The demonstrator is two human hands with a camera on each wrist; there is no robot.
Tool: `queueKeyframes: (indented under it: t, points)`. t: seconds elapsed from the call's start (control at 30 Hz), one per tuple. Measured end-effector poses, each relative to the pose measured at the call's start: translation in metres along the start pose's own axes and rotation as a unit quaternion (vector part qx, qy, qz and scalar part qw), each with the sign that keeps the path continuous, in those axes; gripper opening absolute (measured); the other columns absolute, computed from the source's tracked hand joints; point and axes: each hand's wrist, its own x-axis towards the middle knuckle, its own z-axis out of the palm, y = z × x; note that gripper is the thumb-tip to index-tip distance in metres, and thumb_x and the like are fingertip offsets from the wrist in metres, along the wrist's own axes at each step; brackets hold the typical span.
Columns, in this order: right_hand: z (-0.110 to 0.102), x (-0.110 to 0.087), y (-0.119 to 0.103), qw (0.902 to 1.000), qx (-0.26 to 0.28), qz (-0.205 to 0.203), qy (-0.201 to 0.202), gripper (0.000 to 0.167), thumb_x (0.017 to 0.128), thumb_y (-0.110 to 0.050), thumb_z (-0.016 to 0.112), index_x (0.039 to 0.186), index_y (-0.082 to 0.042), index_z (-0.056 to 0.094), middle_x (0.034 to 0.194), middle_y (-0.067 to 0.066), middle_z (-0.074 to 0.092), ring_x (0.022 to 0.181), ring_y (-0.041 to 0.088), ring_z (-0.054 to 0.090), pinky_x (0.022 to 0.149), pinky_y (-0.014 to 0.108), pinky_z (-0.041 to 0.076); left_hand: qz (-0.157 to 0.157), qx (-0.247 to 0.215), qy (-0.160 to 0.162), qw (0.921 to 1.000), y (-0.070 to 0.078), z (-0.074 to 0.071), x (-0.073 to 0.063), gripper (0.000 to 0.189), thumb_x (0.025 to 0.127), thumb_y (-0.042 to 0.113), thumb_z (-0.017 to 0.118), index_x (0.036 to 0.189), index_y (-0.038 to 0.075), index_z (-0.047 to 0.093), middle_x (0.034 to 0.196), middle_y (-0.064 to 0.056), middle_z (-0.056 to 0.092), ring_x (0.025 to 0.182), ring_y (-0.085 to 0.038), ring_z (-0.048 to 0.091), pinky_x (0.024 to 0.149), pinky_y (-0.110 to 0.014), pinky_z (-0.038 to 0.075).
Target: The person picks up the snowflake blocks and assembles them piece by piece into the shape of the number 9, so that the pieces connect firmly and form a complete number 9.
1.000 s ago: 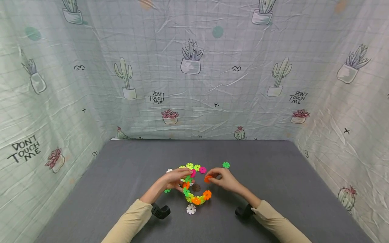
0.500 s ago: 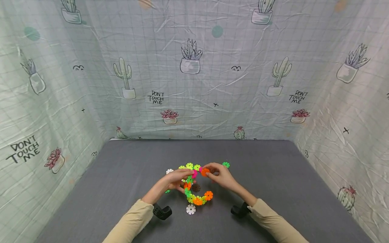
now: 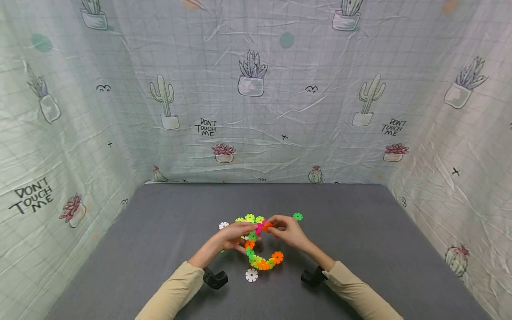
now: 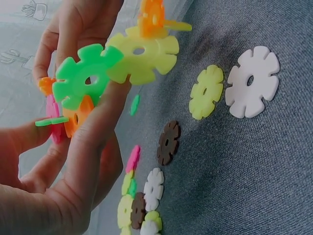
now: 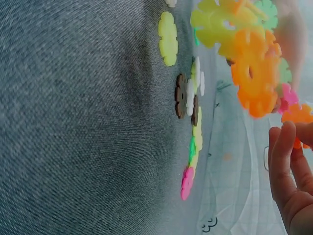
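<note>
My left hand (image 3: 235, 233) holds a curved chain of notched plastic snowflake discs off the table, gripping it near the pink disc (image 3: 258, 229). From there the chain runs down through green, orange and yellow discs to an orange disc (image 3: 278, 257) at its free end. In the left wrist view, a green disc (image 4: 73, 85) and a yellow disc (image 4: 159, 56) of the chain stand above my fingers. My right hand (image 3: 291, 232) pinches a separate orange disc (image 3: 267, 227) against the pink one. Whether their slots interlock, I cannot tell.
Loose discs lie on the grey cloth table (image 3: 180, 209): a white one (image 4: 253, 82), a yellow one (image 4: 206, 92), a brown one (image 4: 168, 143) and a green one (image 3: 298, 216) beyond my right hand. Several more cluster behind my left hand. A printed curtain (image 3: 256, 133) encloses the table.
My right hand has moved left with the orange disc, bringing it up to the pink disc. The chain in my left hand has shifted slightly right.
</note>
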Motion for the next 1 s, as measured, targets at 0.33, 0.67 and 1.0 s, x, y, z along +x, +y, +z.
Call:
queueKeyframes:
  t: [0.33,0.67,1.0]
  points:
    - [0.001,-0.002,0.0,0.9991,-0.019,-0.005,0.038,0.014,0.083,0.001,0.059,0.096,0.004,0.059,0.084,0.022,0.064,0.062,0.009,0.059,0.054,0.039,0.052,-0.005,-0.014,0.002,0.9999,0.0,0.001,0.003,0.048,0.09,0.04,0.048,0.125,0.006,0.046,0.122,-0.018,0.052,0.076,-0.017,0.061,0.06,-0.034,0.055]
    - [0.0,-0.001,0.001,0.9989,-0.026,0.011,0.038,0.014,0.084,-0.004,0.058,0.098,0.001,0.061,0.089,0.018,0.065,0.067,0.007,0.059,0.054,0.034,0.053,-0.008,-0.009,-0.021,0.9997,-0.004,-0.001,0.004,0.044,0.09,0.041,0.047,0.12,0.008,0.048,0.112,-0.014,0.06,0.069,-0.015,0.058,0.058,-0.034,0.055]
    - [0.006,0.005,0.028,0.9979,-0.044,-0.012,0.046,0.016,0.084,-0.014,0.061,0.098,-0.008,0.065,0.09,0.012,0.068,0.057,0.02,0.059,0.051,0.036,0.052,0.007,-0.016,-0.029,0.9994,-0.003,-0.001,0.0,0.039,0.094,0.034,0.042,0.122,0.006,0.047,0.113,-0.017,0.058,0.069,-0.01,0.059,0.059,-0.031,0.055]
